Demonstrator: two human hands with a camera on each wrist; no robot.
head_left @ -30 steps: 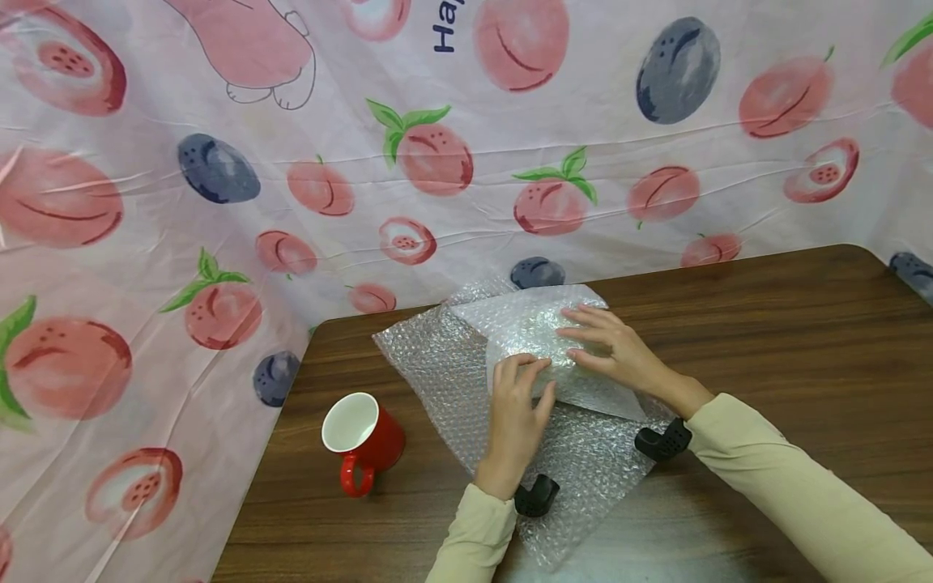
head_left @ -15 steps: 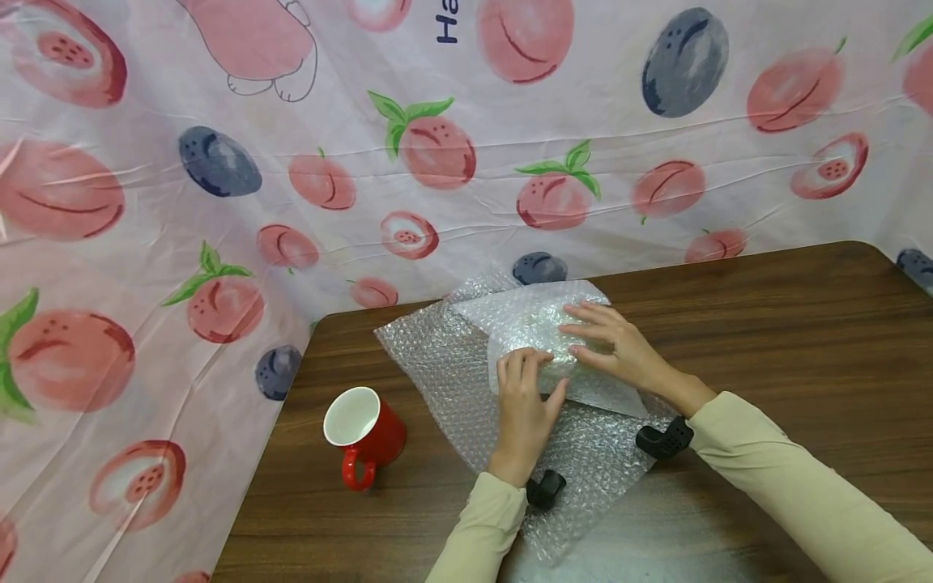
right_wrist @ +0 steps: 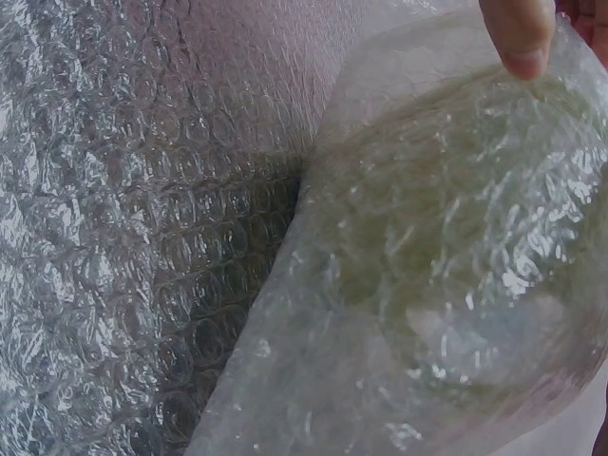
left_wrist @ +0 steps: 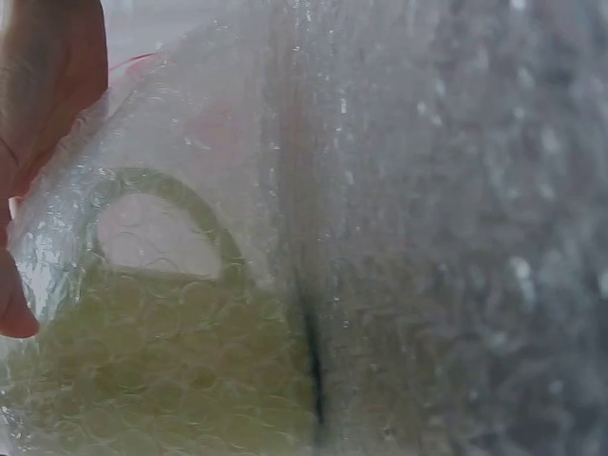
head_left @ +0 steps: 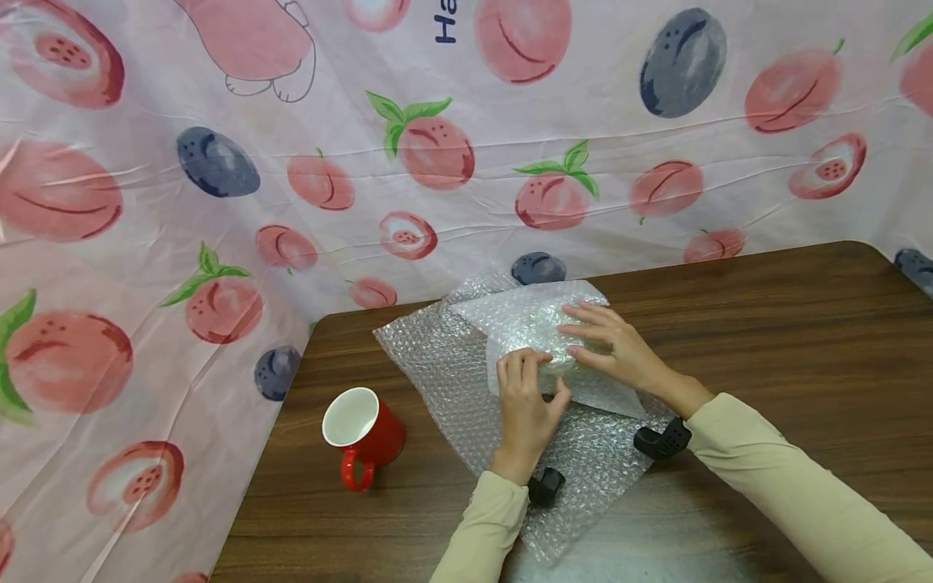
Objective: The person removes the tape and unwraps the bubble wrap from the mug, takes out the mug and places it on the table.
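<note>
A sheet of bubble wrap (head_left: 437, 364) lies on the brown table (head_left: 765, 324), one flap folded over a bulky bundle (head_left: 528, 320). Through the wrap a green mug (left_wrist: 142, 361) shows, its handle loop (left_wrist: 166, 195) uppermost; it also shows as a green mass (right_wrist: 456, 218) in the right wrist view. My left hand (head_left: 539, 379) pinches the flap's near edge between curled fingers and thumb. My right hand (head_left: 601, 340) rests on top of the bundle with straight fingers; one fingertip (right_wrist: 518, 33) presses the wrap. A red mug (head_left: 364, 437) with a white inside stands upright to the left, apart from both hands.
A pink fruit-print cloth (head_left: 437, 162) hangs behind the table and drapes past its left edge. Black wrist mounts (head_left: 662, 441) sit at both cuffs. Bare wood stretches to the right of the wrap.
My left hand slid slightly forward and right, and its thumb has closed in on the flap's edge. The right hand and the red mug have stayed put.
</note>
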